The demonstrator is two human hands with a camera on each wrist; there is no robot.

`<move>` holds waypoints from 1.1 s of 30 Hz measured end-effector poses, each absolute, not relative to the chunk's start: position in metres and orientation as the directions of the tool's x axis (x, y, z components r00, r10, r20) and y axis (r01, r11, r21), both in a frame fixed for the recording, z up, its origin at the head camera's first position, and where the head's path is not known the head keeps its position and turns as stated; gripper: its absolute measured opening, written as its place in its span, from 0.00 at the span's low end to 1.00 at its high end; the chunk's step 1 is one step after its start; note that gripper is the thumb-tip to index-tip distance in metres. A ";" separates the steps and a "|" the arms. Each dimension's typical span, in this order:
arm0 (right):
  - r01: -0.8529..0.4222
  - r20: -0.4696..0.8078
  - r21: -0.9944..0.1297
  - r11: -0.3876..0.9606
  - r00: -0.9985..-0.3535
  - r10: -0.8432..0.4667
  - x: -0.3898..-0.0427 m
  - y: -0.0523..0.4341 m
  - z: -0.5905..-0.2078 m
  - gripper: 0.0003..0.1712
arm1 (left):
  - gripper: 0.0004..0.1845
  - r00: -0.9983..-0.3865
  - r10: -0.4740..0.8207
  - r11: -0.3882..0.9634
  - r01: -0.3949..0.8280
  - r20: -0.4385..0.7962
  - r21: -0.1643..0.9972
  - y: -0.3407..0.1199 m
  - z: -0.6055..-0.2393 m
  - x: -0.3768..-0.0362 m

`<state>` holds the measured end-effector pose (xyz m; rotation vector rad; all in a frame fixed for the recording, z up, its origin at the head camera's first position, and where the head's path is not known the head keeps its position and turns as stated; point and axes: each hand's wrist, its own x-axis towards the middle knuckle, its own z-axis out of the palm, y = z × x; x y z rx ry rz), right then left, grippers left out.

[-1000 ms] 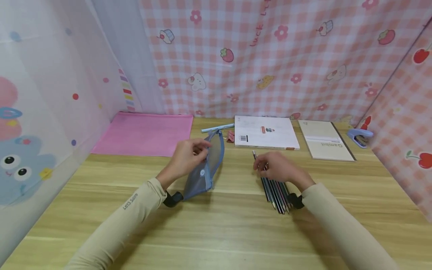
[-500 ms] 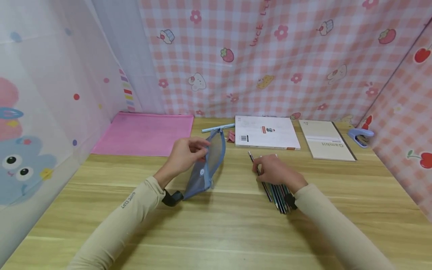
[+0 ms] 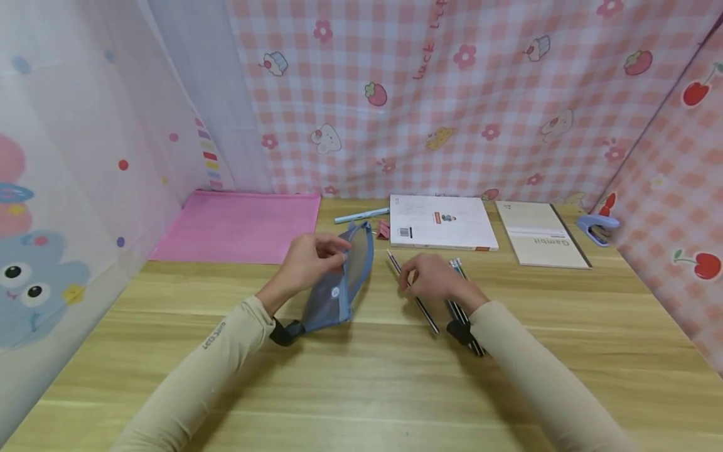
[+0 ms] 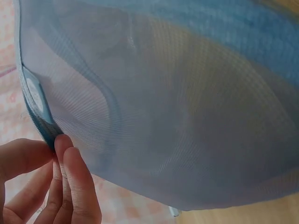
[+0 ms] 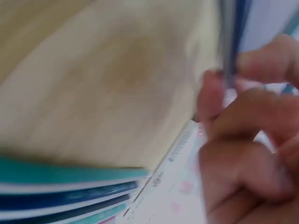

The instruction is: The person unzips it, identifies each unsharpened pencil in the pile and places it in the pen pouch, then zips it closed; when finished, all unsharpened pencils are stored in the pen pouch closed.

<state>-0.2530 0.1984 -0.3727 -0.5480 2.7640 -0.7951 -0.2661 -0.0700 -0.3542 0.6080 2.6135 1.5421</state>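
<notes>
My left hand (image 3: 332,252) pinches the upper edge of a blue mesh pencil pouch (image 3: 341,284) and holds it tilted up off the wooden table (image 3: 367,389). In the left wrist view the pouch (image 4: 163,116) fills the frame, with my fingers (image 4: 65,177) pinching its seam at the lower left. Just right of the pouch, my right hand (image 3: 411,280) pinches one dark pencil (image 3: 422,311), slanted with its tip toward the pouch. Several more pencils (image 3: 466,333) lie under my right wrist. The right wrist view is blurred, showing fingers (image 5: 252,126) around the pencil (image 5: 230,42).
At the back of the table lie a pink folder (image 3: 237,226), a blue pen (image 3: 361,215), a pink clip (image 3: 384,230), a white book (image 3: 443,221) and a beige notebook (image 3: 539,233). A blue stapler (image 3: 599,226) sits far right. Curtains close in three sides.
My right hand has picked one pencil out of the pile and carried it left toward the pouch. The left hand keeps holding the pouch in the same place.
</notes>
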 end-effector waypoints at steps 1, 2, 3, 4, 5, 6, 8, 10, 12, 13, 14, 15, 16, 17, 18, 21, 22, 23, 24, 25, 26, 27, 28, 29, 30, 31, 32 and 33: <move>-0.267 -0.091 -0.629 0.730 -0.908 -0.410 -0.254 0.198 -0.370 0.02 | 0.13 -0.923 0.352 0.427 0.307 0.156 0.850 -0.070 -0.354 -0.266; -0.236 -0.083 -0.701 0.673 -0.910 -0.407 -0.255 0.197 -0.368 0.05 | 0.13 -0.924 0.349 0.427 0.304 0.155 0.852 -0.070 -0.353 -0.266; -0.191 -0.083 -0.773 0.605 -0.915 -0.395 -0.256 0.196 -0.364 0.07 | 0.13 -0.926 0.345 0.425 0.299 0.153 0.854 -0.071 -0.353 -0.265; -0.162 -0.073 -0.827 0.539 -0.919 -0.388 -0.256 0.194 -0.361 0.08 | 0.13 -0.928 0.343 0.419 0.293 0.149 0.860 -0.070 -0.352 -0.265; -0.133 -0.063 -0.872 0.471 -0.923 -0.379 -0.257 0.192 -0.358 0.09 | 0.13 -0.930 0.339 0.414 0.286 0.145 0.864 -0.070 -0.352 -0.266; -0.114 -0.050 -0.908 0.404 -0.927 -0.373 -0.258 0.188 -0.354 0.10 | 0.13 -0.931 0.337 0.409 0.280 0.141 0.869 -0.069 -0.351 -0.266; -0.079 -0.030 -0.954 0.290 -0.935 -0.354 -0.261 0.180 -0.348 0.10 | 0.13 -0.935 0.327 0.400 0.267 0.135 0.877 -0.068 -0.351 -0.266; -0.043 -0.028 -0.979 0.198 -0.939 -0.344 -0.263 0.171 -0.344 0.10 | 0.13 -0.937 0.318 0.393 0.267 0.143 0.880 -0.068 -0.351 -0.266; -0.002 -0.047 -0.990 0.142 -0.938 -0.342 -0.265 0.163 -0.340 0.11 | 0.12 -0.940 0.304 0.394 0.270 0.152 0.879 -0.067 -0.350 -0.265; 0.020 -0.064 -0.992 0.128 -0.936 -0.346 -0.265 0.160 -0.338 0.11 | 0.12 -0.942 0.297 0.394 0.272 0.158 0.878 -0.066 -0.349 -0.265; 0.044 -0.084 -0.992 0.121 -0.932 -0.352 -0.264 0.157 -0.336 0.11 | 0.12 -0.941 0.296 0.390 0.275 0.163 0.879 -0.066 -0.348 -0.265; 0.063 -0.104 -0.990 0.124 -0.928 -0.359 -0.264 0.156 -0.334 0.11 | 0.13 -0.941 0.293 0.388 0.277 0.167 0.879 -0.065 -0.348 -0.265; 0.081 -0.125 -0.988 0.132 -0.923 -0.364 -0.263 0.154 -0.332 0.12 | 0.13 -0.942 0.291 0.385 0.276 0.168 0.881 -0.064 -0.347 -0.265; 0.092 -0.140 -0.985 0.145 -0.919 -0.369 -0.263 0.153 -0.330 0.11 | 0.13 -0.943 0.287 0.383 0.272 0.167 0.883 -0.064 -0.346 -0.265; 0.099 -0.153 -0.982 0.159 -0.915 -0.373 -0.262 0.151 -0.329 0.11 | 0.14 -0.944 0.284 0.381 0.272 0.168 0.884 -0.064 -0.346 -0.266; 0.097 -0.171 -0.973 0.208 -0.913 -0.370 -0.263 0.150 -0.325 0.13 | 0.14 -0.945 0.277 0.374 0.271 0.172 0.887 -0.062 -0.346 -0.267; 0.097 -0.176 -0.970 0.224 -0.914 -0.366 -0.263 0.150 -0.325 0.14 | 0.14 -0.944 0.279 0.376 0.277 0.177 0.884 -0.061 -0.346 -0.267; 0.097 -0.182 -0.966 0.240 -0.914 -0.363 -0.264 0.150 -0.324 0.15 | 0.14 -0.942 0.283 0.376 0.283 0.181 0.882 -0.060 -0.346 -0.267; 0.098 -0.190 -0.961 0.258 -0.913 -0.361 -0.264 0.150 -0.324 0.15 | 0.13 -0.939 0.289 0.381 0.291 0.186 0.878 -0.060 -0.347 -0.267; 0.096 -0.198 -0.955 0.280 -0.910 -0.365 -0.265 0.150 -0.324 0.16 | 0.13 -0.936 0.296 0.382 0.299 0.191 0.874 -0.059 -0.347 -0.266; 0.093 -0.207 -0.949 0.302 -0.906 -0.370 -0.265 0.151 -0.324 0.16 | 0.13 -0.933 0.303 0.385 0.306 0.194 0.871 -0.058 -0.347 -0.266; 0.092 -0.215 -0.942 0.322 -0.903 -0.372 -0.265 0.151 -0.324 0.16 | 0.13 -0.931 0.308 0.387 0.312 0.197 0.868 -0.058 -0.347 -0.266; 0.088 -0.222 -0.936 0.341 -0.899 -0.376 -0.265 0.151 -0.324 0.16 | 0.13 -0.929 0.313 0.389 0.317 0.199 0.865 -0.057 -0.347 -0.266; 0.081 -0.224 -0.931 0.355 -0.896 -0.384 -0.265 0.151 -0.324 0.16 | 0.12 -0.929 0.313 0.390 0.316 0.198 0.865 -0.057 -0.347 -0.266; 0.074 -0.225 -0.927 0.367 -0.893 -0.389 -0.264 0.152 -0.324 0.16 | 0.12 -0.929 0.312 0.392 0.317 0.199 0.864 -0.056 -0.347 -0.265; 0.064 -0.222 -0.925 0.374 -0.891 -0.396 -0.264 0.152 -0.323 0.16 | 0.12 -0.930 0.310 0.390 0.315 0.199 0.865 -0.056 -0.347 -0.265; 0.057 -0.216 -0.925 0.376 -0.892 -0.397 -0.263 0.153 -0.323 0.16 | 0.12 -0.930 0.308 0.388 0.315 0.200 0.866 -0.055 -0.348 -0.265; 0.052 -0.212 -0.925 0.375 -0.893 -0.398 -0.262 0.153 -0.322 0.16 | 0.12 -0.931 0.306 0.385 0.314 0.201 0.868 -0.054 -0.348 -0.265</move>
